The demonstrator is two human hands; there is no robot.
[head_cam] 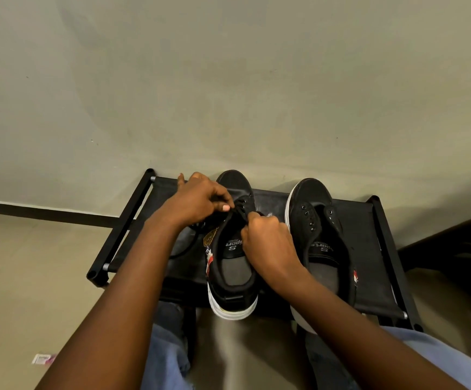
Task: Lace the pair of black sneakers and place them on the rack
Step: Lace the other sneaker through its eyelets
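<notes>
Head view. A low black rack point(369, 237) with a fabric top stands against the grey wall point(228, 80), and everything else is placed from it. Two black sneakers with white soles sit on its top, toes toward the wall and heels overhanging the near edge.

The left sneaker point(233, 266) lies on the middle of the rack top. The left hand point(197, 199) is over that shoe's toe end, on the wall side of the rack, its fingers curled and its thumb and forefinger pinching a black lace point(238, 211) at the eyelets. The right hand point(268, 237) is over the same shoe's tongue, nearer the rack's front edge, its fingers closed into a fist around the other end of the lace. The lace runs taut between the two hands. A loose length of it appears to trail in a loop over the left part of the rack top, though it is dark against the dark fabric and hard to follow.

The right sneaker point(321, 237) rests on the right part of the rack top, just beside the first and touched by neither hand. Its eyelets stand bare and its tongue lies open.

In front of the rack, knees in blue jeans point(166, 356) show at the bottom. On the floor left of the rack lies a small scrap of paper point(43, 358).
</notes>
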